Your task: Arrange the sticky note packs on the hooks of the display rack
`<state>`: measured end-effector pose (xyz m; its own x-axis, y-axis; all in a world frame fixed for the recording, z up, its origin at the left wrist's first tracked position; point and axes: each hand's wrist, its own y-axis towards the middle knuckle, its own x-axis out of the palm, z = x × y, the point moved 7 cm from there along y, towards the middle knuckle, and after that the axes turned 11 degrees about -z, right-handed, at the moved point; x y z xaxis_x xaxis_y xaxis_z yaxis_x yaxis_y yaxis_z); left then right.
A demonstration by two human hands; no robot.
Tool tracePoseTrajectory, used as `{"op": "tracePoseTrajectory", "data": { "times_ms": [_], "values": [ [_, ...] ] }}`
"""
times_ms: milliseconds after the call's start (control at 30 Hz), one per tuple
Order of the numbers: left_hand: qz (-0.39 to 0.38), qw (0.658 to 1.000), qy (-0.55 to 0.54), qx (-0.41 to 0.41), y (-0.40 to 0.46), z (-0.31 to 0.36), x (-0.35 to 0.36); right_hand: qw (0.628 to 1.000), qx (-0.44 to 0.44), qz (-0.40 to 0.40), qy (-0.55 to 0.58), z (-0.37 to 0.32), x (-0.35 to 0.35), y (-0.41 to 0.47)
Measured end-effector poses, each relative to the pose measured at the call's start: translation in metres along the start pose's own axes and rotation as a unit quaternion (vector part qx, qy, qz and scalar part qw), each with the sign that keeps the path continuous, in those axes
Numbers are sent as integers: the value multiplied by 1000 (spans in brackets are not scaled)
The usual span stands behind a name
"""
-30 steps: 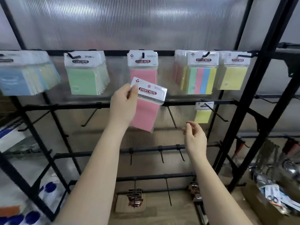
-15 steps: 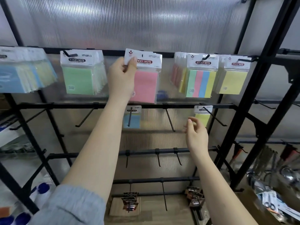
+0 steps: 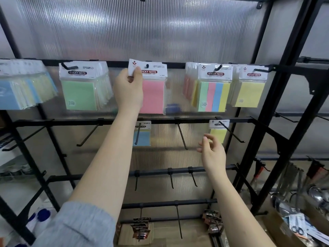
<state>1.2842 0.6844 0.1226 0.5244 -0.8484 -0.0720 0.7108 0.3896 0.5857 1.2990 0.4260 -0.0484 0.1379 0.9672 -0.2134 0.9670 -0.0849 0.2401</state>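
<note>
A pink sticky note pack (image 3: 154,97) hangs at the middle hook (image 3: 147,65) of the top rail, the hook tip poking through its header hole. My left hand (image 3: 129,88) pinches the pack's white header at its upper left corner. My right hand (image 3: 212,154) hovers lower right with fingers apart, holding nothing, just below a small yellow pack (image 3: 218,134). Green packs (image 3: 81,91), multicolour packs (image 3: 212,93) and yellow packs (image 3: 249,91) hang along the same top rail.
Blue and yellow packs (image 3: 19,93) hang at far left. A blue pack (image 3: 143,136) hangs on the second rail, beside bare hooks (image 3: 181,134). Lower rails carry more bare hooks and small dark packets (image 3: 140,227). A black frame post (image 3: 277,104) stands right, with utensils in a box (image 3: 302,220).
My left hand lifted the pink pack from below the top rail up to the middle hook and slid its hole onto the tip. My right hand stayed low and spread slightly.
</note>
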Motion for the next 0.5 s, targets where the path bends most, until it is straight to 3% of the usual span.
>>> {"op": "tracePoseTrajectory", "data": {
  "times_ms": [200,500],
  "values": [
    [-4,999,48,-10,6,-13,2,1000,3,-2,-2,2,0,0],
    [26,978,207,-13,18,-9,-8,1000,10,-6,-6,-2,4,-4]
  ]
}}
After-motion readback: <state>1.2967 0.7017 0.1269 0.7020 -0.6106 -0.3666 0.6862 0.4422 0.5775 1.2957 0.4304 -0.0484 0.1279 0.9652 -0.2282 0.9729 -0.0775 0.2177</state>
